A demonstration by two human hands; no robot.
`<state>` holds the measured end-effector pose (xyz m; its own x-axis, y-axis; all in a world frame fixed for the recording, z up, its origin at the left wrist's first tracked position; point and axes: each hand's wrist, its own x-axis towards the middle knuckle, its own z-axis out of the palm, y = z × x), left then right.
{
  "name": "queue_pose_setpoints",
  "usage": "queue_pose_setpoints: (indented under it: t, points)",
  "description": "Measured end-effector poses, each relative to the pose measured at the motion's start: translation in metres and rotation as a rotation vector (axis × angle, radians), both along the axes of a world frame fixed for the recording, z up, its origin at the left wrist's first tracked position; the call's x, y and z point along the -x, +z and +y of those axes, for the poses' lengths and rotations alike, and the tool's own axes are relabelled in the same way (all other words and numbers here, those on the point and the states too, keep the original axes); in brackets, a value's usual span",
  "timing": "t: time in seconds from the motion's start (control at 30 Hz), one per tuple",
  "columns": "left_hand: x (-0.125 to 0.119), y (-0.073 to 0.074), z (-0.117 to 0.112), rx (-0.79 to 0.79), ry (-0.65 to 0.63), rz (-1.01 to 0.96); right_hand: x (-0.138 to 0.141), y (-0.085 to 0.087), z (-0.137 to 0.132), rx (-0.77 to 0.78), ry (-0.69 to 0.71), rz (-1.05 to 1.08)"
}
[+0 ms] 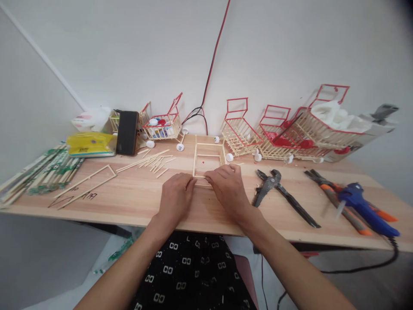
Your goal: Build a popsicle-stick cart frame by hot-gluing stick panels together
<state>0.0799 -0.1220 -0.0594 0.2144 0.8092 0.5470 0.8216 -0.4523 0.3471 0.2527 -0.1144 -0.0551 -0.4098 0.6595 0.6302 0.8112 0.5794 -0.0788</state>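
Note:
A rectangular frame of thin wooden sticks [208,156] lies flat on the wooden table [135,198], straight ahead of me. My left hand [176,196] rests knuckles-up at the frame's near left corner, fingers curled onto the near stick. My right hand [227,185] lies beside it, fingers pinched on the same near edge of the frame. Both hands touch the frame close together. The fingertips are partly hidden under the knuckles.
Loose sticks [151,162] and a long stick frame [87,183] lie at left, by bundled chopsticks [41,172], a yellow packet [90,144] and a black box [127,132]. Several stick shopping carts [241,131] line the wall. Pliers [277,189] and a blue glue gun [364,206] lie at right.

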Motion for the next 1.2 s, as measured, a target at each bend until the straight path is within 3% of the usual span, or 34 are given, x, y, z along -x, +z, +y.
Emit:
queue_pose_setpoints:
  t: [1.2]
  points:
    - [0.0005, -0.0009, -0.0007, -0.039, -0.007, -0.005, 0.0008, -0.0016, 0.0008, -0.026, -0.016, -0.017]
